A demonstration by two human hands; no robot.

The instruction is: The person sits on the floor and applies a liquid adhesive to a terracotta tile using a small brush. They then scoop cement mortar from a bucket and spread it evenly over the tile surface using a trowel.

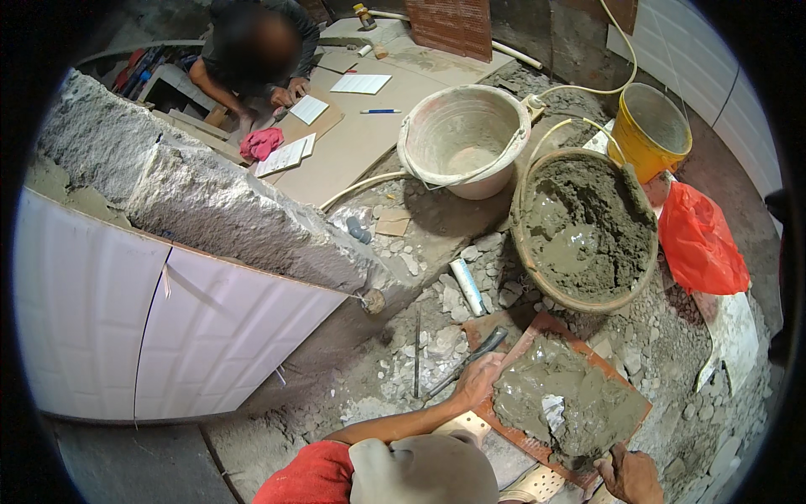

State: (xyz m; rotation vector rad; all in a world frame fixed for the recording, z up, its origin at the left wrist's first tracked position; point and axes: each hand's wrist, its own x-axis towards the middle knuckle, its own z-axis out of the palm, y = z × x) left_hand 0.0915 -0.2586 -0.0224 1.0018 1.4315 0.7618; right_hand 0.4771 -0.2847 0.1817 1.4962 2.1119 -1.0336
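Observation:
A reddish-brown tile lies tilted over my feet, its upper face spread with wet grey mortar. My left hand is closed on the tile's left edge. At the lower right corner my right hand has its fingers curled, close to the mortar; what it grips is mostly hidden. A hammer with a dark handle rests on the rubble beside my left hand. Beyond the tile stands a round tub of thick grey mortar, partly wet and shiny.
A whitish bucket, a yellow bucket and a red plastic bag surround the tub. A white tube lies on rubble. On the left stands a broken wall faced with white tiles. Beyond it a person handles small white tiles.

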